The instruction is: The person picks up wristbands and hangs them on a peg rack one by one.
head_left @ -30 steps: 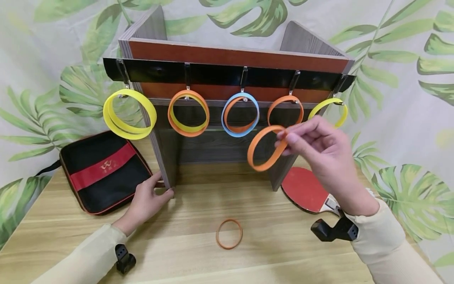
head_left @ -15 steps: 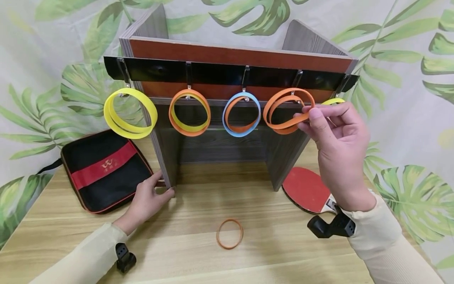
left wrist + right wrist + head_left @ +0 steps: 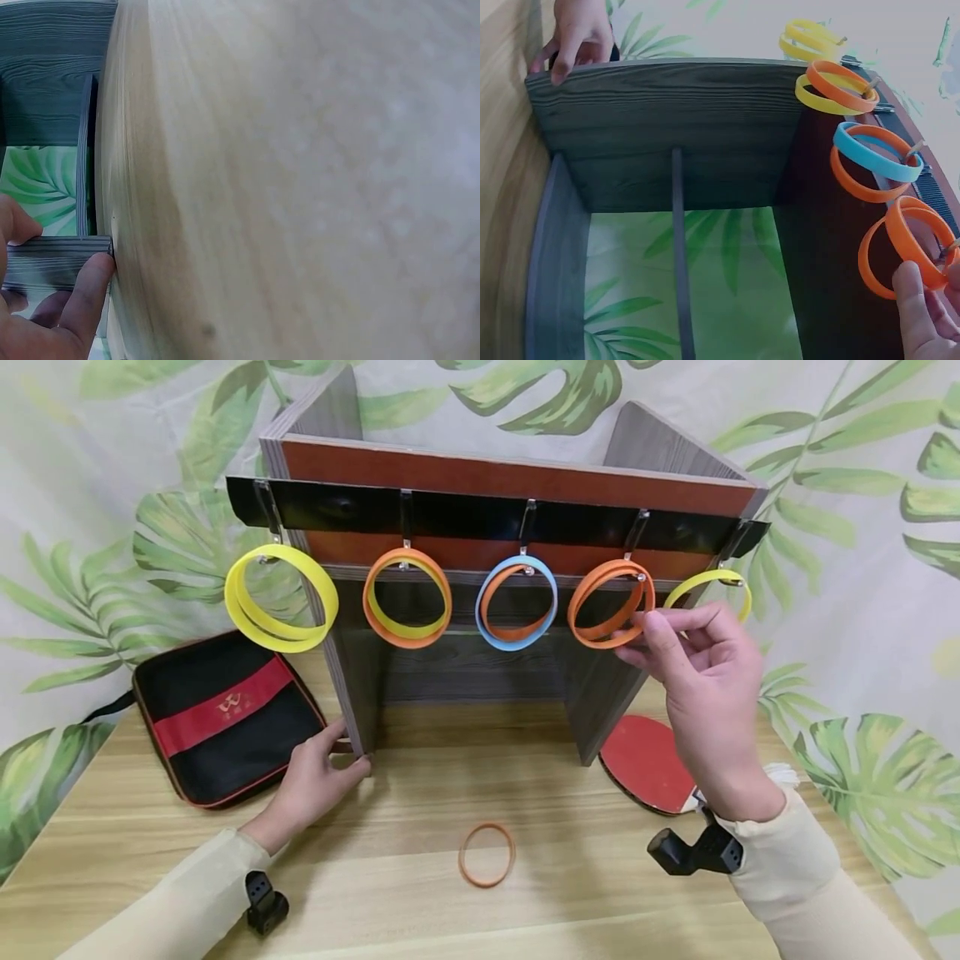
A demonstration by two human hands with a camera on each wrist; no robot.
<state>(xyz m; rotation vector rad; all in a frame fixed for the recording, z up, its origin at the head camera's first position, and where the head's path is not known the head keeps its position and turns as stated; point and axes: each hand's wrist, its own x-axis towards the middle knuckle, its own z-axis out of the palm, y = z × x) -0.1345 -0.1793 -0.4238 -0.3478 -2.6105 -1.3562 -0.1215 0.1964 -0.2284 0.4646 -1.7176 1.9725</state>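
Observation:
My right hand [image 3: 708,702] pinches the near edge of an orange wristband [image 3: 906,244] between thumb and fingers. That wristband loops around the fourth hook from the left, together with another orange one behind it. My left hand [image 3: 315,781] grips the lower front corner of the left grey side panel [image 3: 56,262], thumb in front. From the other hooks hang two yellow wristbands [image 3: 331,606], an orange wristband [image 3: 368,610] with a yellow one, a blue wristband [image 3: 553,602] with an orange one, and a yellow wristband [image 3: 697,579] partly hidden behind my right hand.
A black hook rail [image 3: 465,518] spans the upper front of the wooden unit [image 3: 525,464]. One loose orange wristband [image 3: 512,853] lies on the table [image 3: 390,877]. At left is a black and red case [image 3: 240,752]; at right lies a red table tennis bat [image 3: 648,764].
My right hand has carried the orange wristband right and over the fourth hook, then lowered slightly, so it now hangs there with the other orange one. My left hand keeps its grip on the panel.

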